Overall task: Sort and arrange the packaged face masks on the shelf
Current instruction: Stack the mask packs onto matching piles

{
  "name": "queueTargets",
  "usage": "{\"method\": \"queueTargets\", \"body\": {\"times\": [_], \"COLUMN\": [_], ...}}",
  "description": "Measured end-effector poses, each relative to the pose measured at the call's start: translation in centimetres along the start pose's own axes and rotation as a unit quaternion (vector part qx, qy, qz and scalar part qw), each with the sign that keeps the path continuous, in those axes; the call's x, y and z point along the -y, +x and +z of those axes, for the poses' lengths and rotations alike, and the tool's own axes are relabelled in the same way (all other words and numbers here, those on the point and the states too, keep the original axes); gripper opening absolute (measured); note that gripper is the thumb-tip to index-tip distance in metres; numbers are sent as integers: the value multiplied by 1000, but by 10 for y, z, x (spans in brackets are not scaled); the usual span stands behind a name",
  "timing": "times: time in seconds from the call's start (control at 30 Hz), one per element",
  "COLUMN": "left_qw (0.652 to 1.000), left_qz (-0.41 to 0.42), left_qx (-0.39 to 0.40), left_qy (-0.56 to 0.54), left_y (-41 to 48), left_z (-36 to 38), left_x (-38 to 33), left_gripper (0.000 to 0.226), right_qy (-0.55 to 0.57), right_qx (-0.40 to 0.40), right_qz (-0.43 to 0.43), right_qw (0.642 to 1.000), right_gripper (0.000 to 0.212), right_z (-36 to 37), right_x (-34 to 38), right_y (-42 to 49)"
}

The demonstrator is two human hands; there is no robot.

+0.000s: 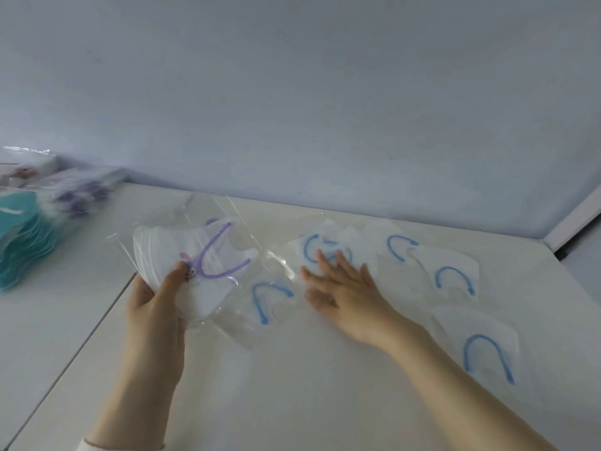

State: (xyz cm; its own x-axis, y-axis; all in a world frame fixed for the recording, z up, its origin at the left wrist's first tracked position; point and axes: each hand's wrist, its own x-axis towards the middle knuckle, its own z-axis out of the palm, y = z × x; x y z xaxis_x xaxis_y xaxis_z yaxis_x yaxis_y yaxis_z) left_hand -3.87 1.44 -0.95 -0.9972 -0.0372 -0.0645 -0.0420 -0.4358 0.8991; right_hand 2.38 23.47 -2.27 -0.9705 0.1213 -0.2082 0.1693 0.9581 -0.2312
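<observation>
Purple mask (169, 252) is being held above the shelf (286, 402) near its left edge, left hand (153, 304) fingers grasping it; right hand (348, 294) is pressing straight, released fingers on a blue mask (309, 245) near the back edge.

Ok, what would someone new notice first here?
The left hand grips a purple-looped mask in clear wrap, left of centre. The right hand lies flat on blue-looped masks scattered across the shelf at right. A teal stack sits far left.
</observation>
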Motion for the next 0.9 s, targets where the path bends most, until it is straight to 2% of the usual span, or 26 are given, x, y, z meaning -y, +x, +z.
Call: {"method": "queueTargets", "body": {"times": [0.07, 0.13, 0.23, 0.3, 0.37, 0.47, 0.53, 0.6, 0.67, 0.7, 0.77, 0.8, 0.87, 0.9], "left_qw": [1000, 1000, 999, 999, 999, 999, 999, 999, 999, 999, 999, 999, 999, 999], "left_qz": [-4, -10, -14, -19, -26, -34, -34, -29, -19, -11, 2, 9, 22, 29], "left_qx": [5, 14, 30, 35, 37, 35, 33, 41, 46, 44, 33, 27, 21, 20], "left_qy": [-1, -1, 7, 9, 6, 4, 0, -7, -8, -9, -14, -17, -28, -33], "left_y": [-1, -1, -1, -2, -1, 1, 2, 0, -2, -2, -2, -1, -1, -1], "left_z": [5, 9, 13, 13, 15, 21, 25, 30, 30, 29, 25, 22, 19, 18], "left_x": [3, 4, 6, 7, 7, 6, 5, 2, -4, -7, -14, -17, -25, -29], "left_gripper": [14, 13, 15, 16, 17, 17, 17, 16, 15, 16, 16, 16, 17, 17], "right_qy": [47, 101, 96, 42, -8, -54, -32, -10, -20, -43, -81, -77, -16, 10], "right_qx": [17, -2, -95, -74, -52, -97, -132, -111, -94, -108, -166, -186, -137, -74], "right_qz": [-78, -89, 2, 95, 144, 177, 107, 35, 51, 69, 41, -10, -179, -251], "right_qw": [996, 991, 991, 992, 988, 978, 985, 993, 994, 991, 982, 979, 974, 965], "right_gripper": [46, 44, 46, 49, 52, 61, 79, 92, 94, 92, 82, 75, 60, 56], "right_z": [7, 2, -11, -12, -5, 2, 6, 12, 20, 22, 22, 23, 37, 45], "right_x": [15, 14, -16, -35, -44, -35, -19, -5, 2, 8, 31, 46, 83, 102], "right_y": [-18, -22, -10, -8, -15, -26, -29, -27, -23, -22, -23, -25, -29, -32]}}
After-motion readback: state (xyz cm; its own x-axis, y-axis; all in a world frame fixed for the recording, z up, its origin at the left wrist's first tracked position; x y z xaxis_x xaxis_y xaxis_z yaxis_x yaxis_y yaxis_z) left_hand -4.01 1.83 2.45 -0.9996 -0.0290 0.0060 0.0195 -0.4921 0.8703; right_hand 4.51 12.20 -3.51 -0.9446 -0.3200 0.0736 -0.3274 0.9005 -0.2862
